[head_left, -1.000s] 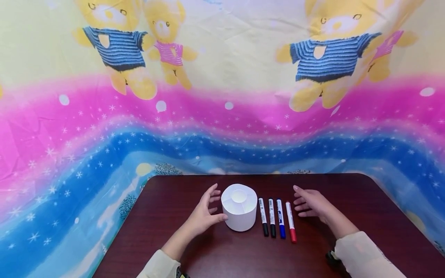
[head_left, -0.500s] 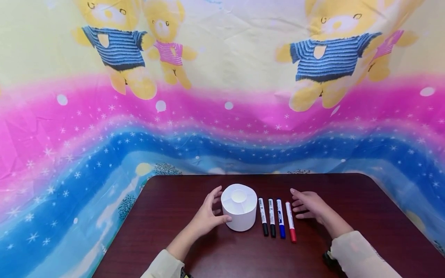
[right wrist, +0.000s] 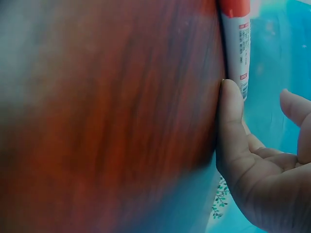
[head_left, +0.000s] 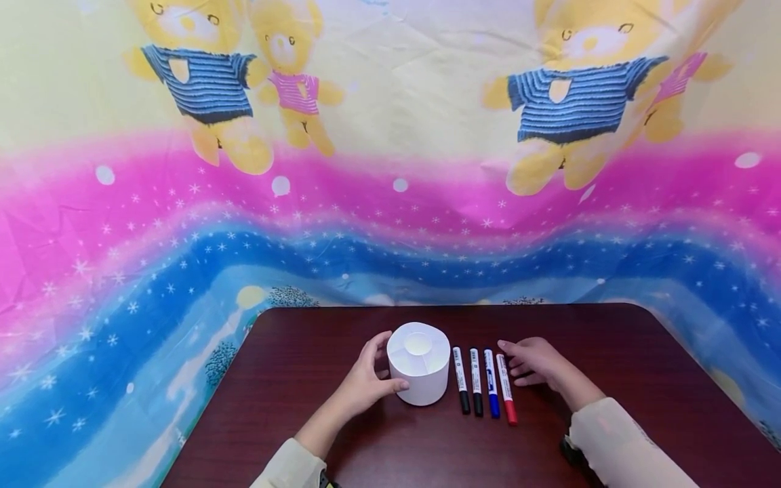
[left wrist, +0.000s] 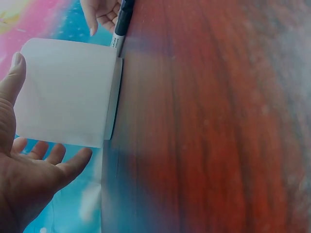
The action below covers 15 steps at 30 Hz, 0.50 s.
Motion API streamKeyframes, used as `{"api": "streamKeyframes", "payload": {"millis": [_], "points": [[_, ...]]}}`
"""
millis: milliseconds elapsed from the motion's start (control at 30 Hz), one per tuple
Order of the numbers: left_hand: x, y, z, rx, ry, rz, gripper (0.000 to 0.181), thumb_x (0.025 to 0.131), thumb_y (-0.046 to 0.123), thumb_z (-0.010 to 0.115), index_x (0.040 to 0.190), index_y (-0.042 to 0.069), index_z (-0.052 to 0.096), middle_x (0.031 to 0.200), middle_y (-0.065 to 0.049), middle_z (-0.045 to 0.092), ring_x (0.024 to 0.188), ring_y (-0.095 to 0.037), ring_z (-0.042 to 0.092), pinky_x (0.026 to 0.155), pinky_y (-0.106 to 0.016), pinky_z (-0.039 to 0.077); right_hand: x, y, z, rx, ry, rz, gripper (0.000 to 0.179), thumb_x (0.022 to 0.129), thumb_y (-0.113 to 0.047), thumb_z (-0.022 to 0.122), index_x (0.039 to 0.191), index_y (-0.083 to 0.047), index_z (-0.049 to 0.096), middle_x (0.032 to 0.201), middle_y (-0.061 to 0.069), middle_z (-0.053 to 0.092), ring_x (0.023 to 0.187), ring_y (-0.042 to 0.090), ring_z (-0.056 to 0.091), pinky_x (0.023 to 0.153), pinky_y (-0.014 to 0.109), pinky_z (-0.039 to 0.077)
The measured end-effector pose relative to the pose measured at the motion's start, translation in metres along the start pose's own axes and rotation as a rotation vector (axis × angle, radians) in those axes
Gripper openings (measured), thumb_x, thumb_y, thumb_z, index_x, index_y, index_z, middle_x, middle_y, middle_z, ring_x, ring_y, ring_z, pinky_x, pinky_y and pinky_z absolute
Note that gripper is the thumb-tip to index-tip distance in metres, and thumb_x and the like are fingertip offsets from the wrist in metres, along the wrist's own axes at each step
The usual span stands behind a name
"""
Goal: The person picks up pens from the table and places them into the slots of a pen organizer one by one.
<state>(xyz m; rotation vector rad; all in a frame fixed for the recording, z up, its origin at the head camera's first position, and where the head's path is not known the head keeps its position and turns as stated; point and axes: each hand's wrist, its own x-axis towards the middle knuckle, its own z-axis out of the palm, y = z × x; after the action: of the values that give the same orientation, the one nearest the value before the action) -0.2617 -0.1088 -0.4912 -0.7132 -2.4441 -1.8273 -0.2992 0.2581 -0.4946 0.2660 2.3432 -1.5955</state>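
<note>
A round white desk organizer point(head_left: 421, 386) with a round middle well and dividers stands upright on the table. Around its left side curves my left hand point(head_left: 364, 381), the thumb against the front and the fingers at the back left. To the organizer's right, two black-capped markers point(head_left: 462, 383), a blue-capped marker point(head_left: 492, 386) and a red-capped marker point(head_left: 506, 390) lie in a row, caps toward me. My right hand point(head_left: 539, 362) is at the red one's far end with loosely extended fingers. In the right wrist view, a fingertip touches the red-capped marker point(right wrist: 237, 53).
The dark brown wooden table point(head_left: 403, 454) has rounded far corners. Behind it hangs a cloth point(head_left: 390, 203) printed with bears and snowflakes. Both forearms wear light sleeves point(head_left: 622, 440).
My right hand has moved left and a little nearer to the red marker, whose far end has shifted left toward the blue one. My left hand has closed in on the organizer.
</note>
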Motion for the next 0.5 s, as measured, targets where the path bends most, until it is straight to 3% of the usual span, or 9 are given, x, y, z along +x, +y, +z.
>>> {"api": "streamKeyframes", "payload": {"millis": [233, 500], "points": [[0.000, -0.001, 0.002, -0.020, 0.004, -0.025, 0.094, 0.058, 0.031, 0.079, 0.134, 0.023, 0.023, 0.126, 0.005, 0.031, 0.110, -0.015, 0.040, 0.079, -0.039, 0.044, 0.004, -0.002, 0.005, -0.114, 0.023, -0.039, 0.047, 0.072, -0.036, 0.067, 0.098, 0.003, 0.056, 0.086, 0.017, 0.053, 0.067, 0.027, 0.055, 0.053, 0.039, 0.050], [-0.004, 0.023, 0.002, -0.066, -0.015, -0.012, 0.089, 0.063, 0.019, 0.078, 0.133, 0.017, 0.023, 0.126, -0.009, 0.033, 0.109, -0.025, 0.039, 0.080, -0.046, 0.042, 0.008, -0.003, 0.009, -0.172, 0.050, -0.051, 0.035, 0.070, -0.026, 0.071, 0.086, 0.002, 0.058, 0.083, 0.013, 0.055, 0.060, 0.025, 0.054, 0.051, 0.037, 0.050]]}}
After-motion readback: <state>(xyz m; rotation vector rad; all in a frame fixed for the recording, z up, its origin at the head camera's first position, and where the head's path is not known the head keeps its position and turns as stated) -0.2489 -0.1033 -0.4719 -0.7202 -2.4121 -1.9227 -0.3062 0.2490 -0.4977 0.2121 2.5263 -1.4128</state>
